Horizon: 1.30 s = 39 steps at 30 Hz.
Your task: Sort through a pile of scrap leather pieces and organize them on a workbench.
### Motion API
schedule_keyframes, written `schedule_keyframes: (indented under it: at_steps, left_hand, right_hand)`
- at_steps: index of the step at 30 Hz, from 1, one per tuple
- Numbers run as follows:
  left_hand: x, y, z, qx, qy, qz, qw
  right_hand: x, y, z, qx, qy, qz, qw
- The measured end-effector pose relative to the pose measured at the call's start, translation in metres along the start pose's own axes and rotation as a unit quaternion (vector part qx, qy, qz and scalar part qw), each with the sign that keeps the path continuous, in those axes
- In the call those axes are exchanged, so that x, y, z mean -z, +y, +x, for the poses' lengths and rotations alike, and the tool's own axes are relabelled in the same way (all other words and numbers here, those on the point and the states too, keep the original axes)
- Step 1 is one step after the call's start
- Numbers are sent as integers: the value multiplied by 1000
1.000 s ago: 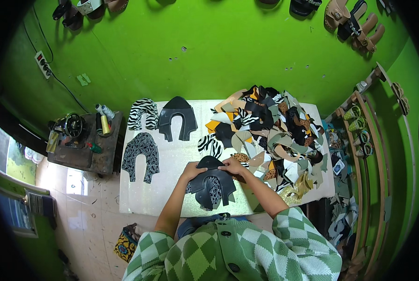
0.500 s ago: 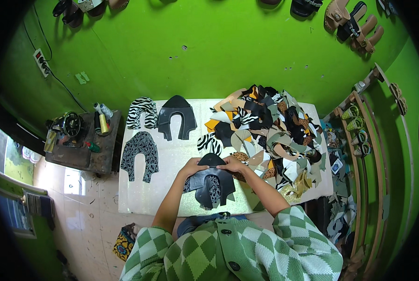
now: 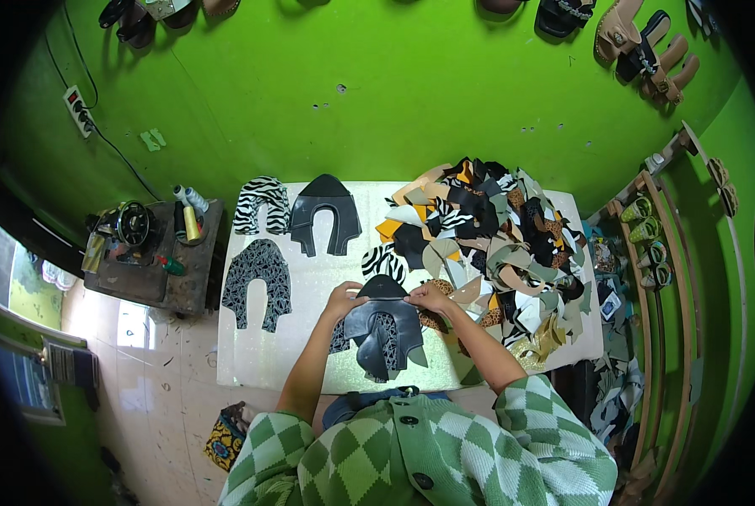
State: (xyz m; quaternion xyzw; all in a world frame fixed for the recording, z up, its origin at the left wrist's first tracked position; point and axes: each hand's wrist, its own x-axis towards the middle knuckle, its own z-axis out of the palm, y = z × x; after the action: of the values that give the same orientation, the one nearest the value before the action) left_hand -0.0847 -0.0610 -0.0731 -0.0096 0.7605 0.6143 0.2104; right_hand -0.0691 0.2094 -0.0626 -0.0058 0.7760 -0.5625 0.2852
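In front of me at the table's near edge lies a black leather shoe upper piece with a rounded top and spread legs. A grey-and-black patterned piece shows through its opening. My left hand is closed on the black piece's left edge, just under the rounded top. At its right edge, the fingers of my right hand pinch the same piece. Farther left lie a zebra-print upper piece, another black upper piece and a grey patterned upper piece.
A large heap of cut material scraps covers the right side of the white table. A sewing machine and thread spools stand on a small dark table at left. Sandals hang on a wooden rack at right.
My hands have drawn slightly apart along the black piece's seam, toward its side edges. The whole view has shifted a little; the other pieces lie as before.
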Motion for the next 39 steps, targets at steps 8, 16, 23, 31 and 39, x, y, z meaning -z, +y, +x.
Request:
schedule_keyframes:
  at_steps: [8, 16, 23, 31, 39]
  left_hand:
    - [18, 10, -4, 115, -11, -178, 977]
    - [80, 51, 47, -9, 60, -160, 985]
    - [160, 100, 130, -114, 178, -94, 973]
    - [178, 84, 191, -130, 298, 56, 944]
    - [179, 60, 212, -174, 333, 72, 924]
  right_hand:
    - [7, -12, -2, 1, 54, 47, 997]
    - [20, -94, 50, -51, 79, 168, 981]
    - [18, -160, 152, -14, 123, 160, 979]
    - [15, -155, 238, -4, 190, 107, 976]
    - [7, -138, 268, 9, 253, 36, 967]
